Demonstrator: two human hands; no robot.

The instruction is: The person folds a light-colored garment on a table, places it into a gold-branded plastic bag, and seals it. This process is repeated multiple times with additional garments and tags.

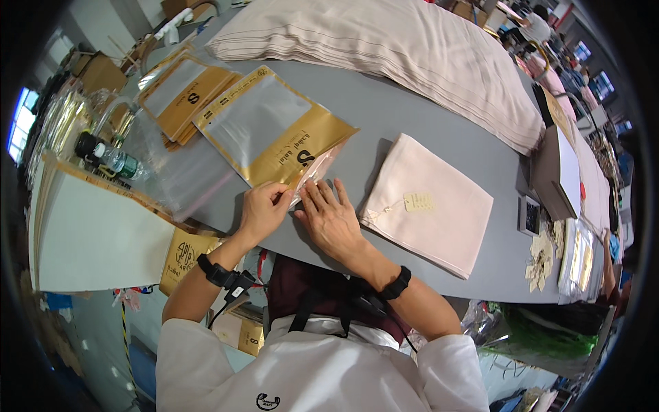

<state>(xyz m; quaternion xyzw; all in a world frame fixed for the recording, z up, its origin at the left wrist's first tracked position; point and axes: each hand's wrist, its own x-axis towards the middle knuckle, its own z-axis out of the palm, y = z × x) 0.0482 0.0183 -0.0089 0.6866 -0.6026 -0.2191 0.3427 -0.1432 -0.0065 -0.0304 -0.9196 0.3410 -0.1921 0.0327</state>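
My left hand [265,208] pinches the lower edge of a gold-and-clear plastic bag [257,126] between thumb and fingers. Flat on the bag's near corner lies my right hand [329,219], its fingers spread. A glossy flap of clear film shows along the bag's right side. To the right of my hands rests a folded pale pink cloth [443,206] with a small cream tag [418,202] tied on by a string. More gold bags [180,98] are piled beyond the bag at the left.
A long stack of pale fabric [381,36] spans the table's far side. At the right are a cardboard box [556,170], a small dark box [529,215], loose tags [539,260] and plastic packets [581,257]. A water bottle [121,162] lies at the left. Another person [535,26] is in the background.
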